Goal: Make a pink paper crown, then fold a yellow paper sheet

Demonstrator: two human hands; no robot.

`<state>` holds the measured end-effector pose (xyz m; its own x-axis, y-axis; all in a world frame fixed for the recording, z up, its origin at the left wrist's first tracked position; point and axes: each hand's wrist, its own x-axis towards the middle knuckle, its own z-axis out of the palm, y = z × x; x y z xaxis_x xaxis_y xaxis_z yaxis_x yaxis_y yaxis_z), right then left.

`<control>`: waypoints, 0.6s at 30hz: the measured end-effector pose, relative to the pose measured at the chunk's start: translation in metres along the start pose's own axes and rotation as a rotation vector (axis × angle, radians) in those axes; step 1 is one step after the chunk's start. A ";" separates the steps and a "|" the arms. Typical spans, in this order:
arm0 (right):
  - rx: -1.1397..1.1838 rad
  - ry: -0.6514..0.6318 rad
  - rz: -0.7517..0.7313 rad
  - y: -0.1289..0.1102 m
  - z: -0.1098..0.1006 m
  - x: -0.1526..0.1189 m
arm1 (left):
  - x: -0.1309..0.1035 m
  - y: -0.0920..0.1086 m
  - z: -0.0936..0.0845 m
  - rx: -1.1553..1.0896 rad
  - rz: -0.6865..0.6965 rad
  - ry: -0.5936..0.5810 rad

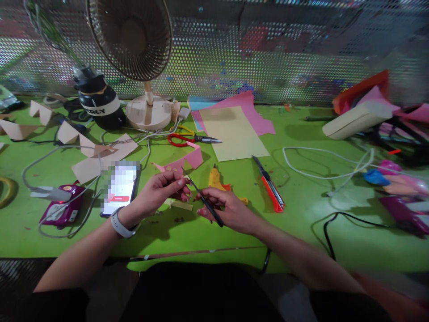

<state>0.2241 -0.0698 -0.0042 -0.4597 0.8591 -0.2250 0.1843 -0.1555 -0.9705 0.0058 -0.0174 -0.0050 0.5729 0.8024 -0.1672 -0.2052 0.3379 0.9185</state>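
Note:
My right hand (224, 206) is closed round a long, thin black tool (211, 209) that looks like tweezers. Its narrow tip slants up and left, towards the fingers of my left hand (169, 187). Those fingers are pinched together at a small pale piece (187, 180), too small to name. A yellow glue gun (215, 178) lies just behind my right hand, partly covered by it. Under my hands a pale yellow paper strip (179, 204) rests on the green table (241, 241). Behind my left hand is a folded pink paper strip (189, 156).
Right of my hands lies a red cutter knife (272, 192). Red-handled scissors (194, 138) and yellow paper (231, 134) are further back. A phone (120, 188) and purple power box (63, 205) with looping cables are at left. A fan (149, 112) and black jar (102, 105) stand behind.

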 end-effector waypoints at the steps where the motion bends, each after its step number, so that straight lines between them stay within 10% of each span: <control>1: 0.008 0.000 -0.003 0.000 0.000 0.000 | 0.000 0.000 0.000 0.001 0.002 -0.002; 11: -0.026 0.052 -0.009 -0.005 0.002 -0.002 | 0.000 0.001 0.002 -0.016 0.007 0.003; 18: -0.340 0.459 0.127 -0.011 -0.077 -0.010 | 0.000 0.001 0.004 -0.045 -0.027 0.002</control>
<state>0.2931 -0.0394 0.0156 -0.0061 0.9791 -0.2032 0.5164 -0.1709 -0.8391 0.0085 -0.0188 -0.0023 0.5769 0.7939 -0.1921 -0.2254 0.3808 0.8968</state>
